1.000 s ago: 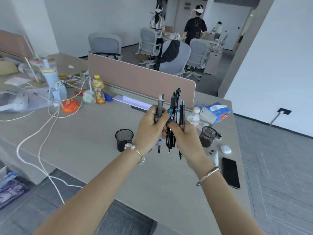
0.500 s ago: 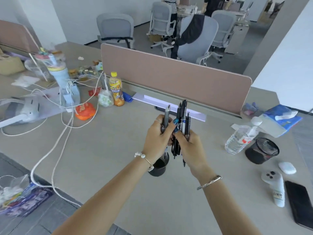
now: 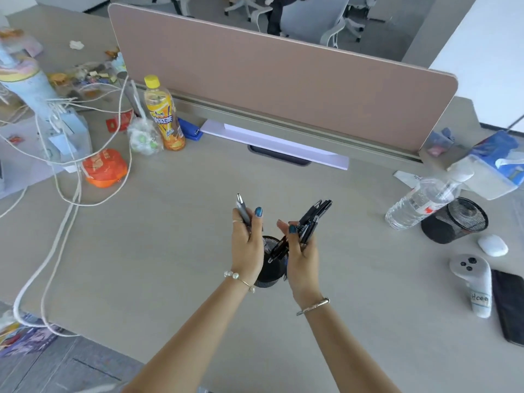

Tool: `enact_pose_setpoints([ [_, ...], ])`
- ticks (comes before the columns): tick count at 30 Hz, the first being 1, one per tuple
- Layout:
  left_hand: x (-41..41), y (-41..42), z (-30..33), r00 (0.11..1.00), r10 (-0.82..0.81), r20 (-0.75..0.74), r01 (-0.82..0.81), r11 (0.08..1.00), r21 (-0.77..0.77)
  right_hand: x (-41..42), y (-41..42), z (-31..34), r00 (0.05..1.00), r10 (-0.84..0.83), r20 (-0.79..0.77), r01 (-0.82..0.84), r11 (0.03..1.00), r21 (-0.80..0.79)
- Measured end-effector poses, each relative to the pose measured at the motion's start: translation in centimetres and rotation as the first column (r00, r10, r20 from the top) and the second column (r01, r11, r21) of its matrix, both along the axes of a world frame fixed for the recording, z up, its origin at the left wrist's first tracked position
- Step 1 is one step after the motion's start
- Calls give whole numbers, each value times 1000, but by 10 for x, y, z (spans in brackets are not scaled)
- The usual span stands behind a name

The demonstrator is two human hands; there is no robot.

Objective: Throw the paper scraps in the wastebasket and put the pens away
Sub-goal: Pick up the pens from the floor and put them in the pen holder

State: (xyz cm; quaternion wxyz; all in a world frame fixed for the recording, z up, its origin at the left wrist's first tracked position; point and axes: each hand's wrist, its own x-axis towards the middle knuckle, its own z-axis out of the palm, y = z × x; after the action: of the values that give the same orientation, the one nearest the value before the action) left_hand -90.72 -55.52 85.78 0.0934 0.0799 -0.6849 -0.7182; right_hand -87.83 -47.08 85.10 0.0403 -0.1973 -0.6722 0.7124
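My left hand (image 3: 246, 245) grips a single grey pen (image 3: 242, 209), its tip pointing up and away. My right hand (image 3: 301, 251) holds a bundle of several black pens (image 3: 307, 222), tilted to the right with their lower ends over a small black mesh pen cup (image 3: 270, 269). The cup stands on the desk (image 3: 175, 236) directly between and below both hands, partly hidden by them. A crumpled paper scrap (image 3: 76, 45) lies far back on the left desk.
A second black mesh cup (image 3: 453, 221) and a water bottle (image 3: 422, 201) stand to the right, with a mouse (image 3: 492, 244), white controller (image 3: 474, 282) and phone (image 3: 510, 306). An orange drink bottle (image 3: 163, 114), cables (image 3: 71, 177) and clutter fill the left. A pink divider (image 3: 283, 78) backs the desk.
The hands have parted: the left took the grey pen away from the bundle, and both lowered over the pen cup. The view tilted down toward the desk.
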Motion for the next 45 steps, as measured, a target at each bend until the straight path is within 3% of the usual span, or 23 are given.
enact_pose_setpoints([
  [9,2,-4,-35,997,44,61,-42,999,-27,4,-12,-26,976,-217,-2,217,976,21],
  [17,3,-8,-16,998,64,10,-64,997,44,-12,-14,1,952,-300,-64,289,947,-140],
  [23,13,-10,-41,998,62,31,-59,994,-92,-4,-28,-25,971,-235,-44,235,972,-5],
  [30,24,-17,-71,987,-136,91,150,974,-171,14,-25,-55,990,-127,69,129,991,-32],
  [40,30,-27,-65,952,-246,183,248,969,13,25,-23,-58,999,-22,38,19,996,88],
  [45,24,-32,-59,935,-287,207,299,954,-28,17,-16,-51,994,106,30,-110,979,173],
])
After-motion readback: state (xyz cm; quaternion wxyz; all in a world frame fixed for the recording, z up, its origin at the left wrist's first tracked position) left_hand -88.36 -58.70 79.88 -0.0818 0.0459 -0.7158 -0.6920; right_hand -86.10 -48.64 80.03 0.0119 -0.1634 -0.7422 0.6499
